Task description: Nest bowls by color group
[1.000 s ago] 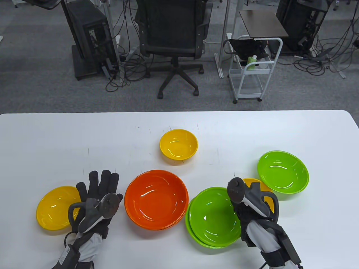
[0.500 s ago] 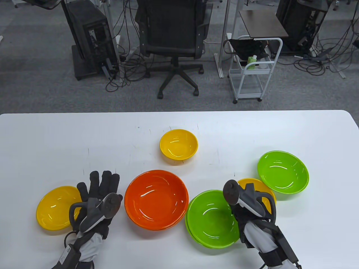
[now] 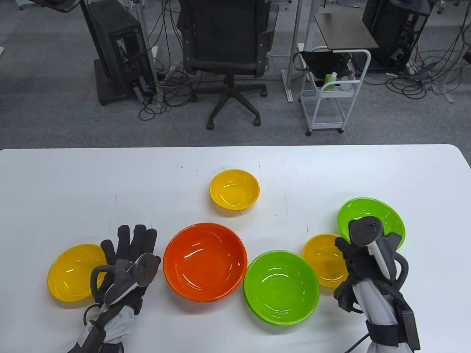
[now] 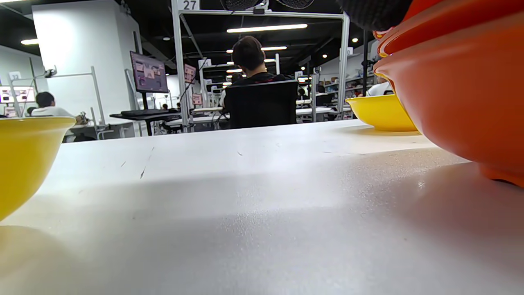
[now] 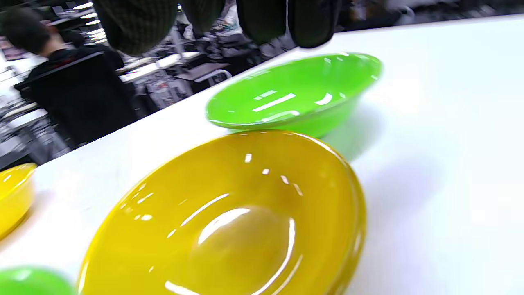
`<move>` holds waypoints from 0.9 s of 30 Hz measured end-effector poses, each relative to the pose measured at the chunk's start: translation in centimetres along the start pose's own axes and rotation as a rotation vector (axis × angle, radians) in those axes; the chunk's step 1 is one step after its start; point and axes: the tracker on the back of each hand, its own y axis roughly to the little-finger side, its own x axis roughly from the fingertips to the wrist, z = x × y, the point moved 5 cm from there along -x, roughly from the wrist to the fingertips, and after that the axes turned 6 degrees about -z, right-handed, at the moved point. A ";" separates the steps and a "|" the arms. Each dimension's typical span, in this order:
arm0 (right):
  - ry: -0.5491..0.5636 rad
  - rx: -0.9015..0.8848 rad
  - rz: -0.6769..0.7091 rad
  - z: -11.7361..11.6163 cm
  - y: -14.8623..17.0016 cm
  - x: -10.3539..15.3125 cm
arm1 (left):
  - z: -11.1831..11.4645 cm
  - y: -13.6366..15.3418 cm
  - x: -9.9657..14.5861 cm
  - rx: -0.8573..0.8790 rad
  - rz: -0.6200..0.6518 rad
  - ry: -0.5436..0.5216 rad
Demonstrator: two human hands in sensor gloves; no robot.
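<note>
On the white table, two nested green bowls stand at the front, and a single green bowl is at the right. A small yellow bowl sits between them. Another yellow bowl is at mid-table and a third at the front left. A stack of orange bowls stands front centre. My right hand hovers empty over the small yellow bowl, its fingertips hanging above it. My left hand lies flat on the table, fingers stretched, between the left yellow bowl and the orange stack.
An office chair and a white cart stand on the floor beyond the table's far edge. The table's back half and far right are bare white surface.
My right hand let go of the upper green bowl, which settled into the one below. The hand then moved right, over the small yellow bowl. The left hand stayed put.
</note>
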 end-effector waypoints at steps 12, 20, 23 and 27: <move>-0.154 -0.146 -0.241 -3.3 7.4 -6.2 | 0.2 -0.2 0.0 -0.005 0.009 0.014; -0.224 -0.222 -0.291 -4.9 8.7 -7.1 | 0.4 -0.1 0.0 -0.006 0.003 0.026; -0.242 -0.251 -0.297 -5.3 9.0 -7.3 | 0.4 0.0 0.0 -0.006 -0.001 0.026; -0.260 -0.309 -0.266 -5.6 8.8 -7.5 | 0.4 0.0 -0.1 -0.007 0.001 0.029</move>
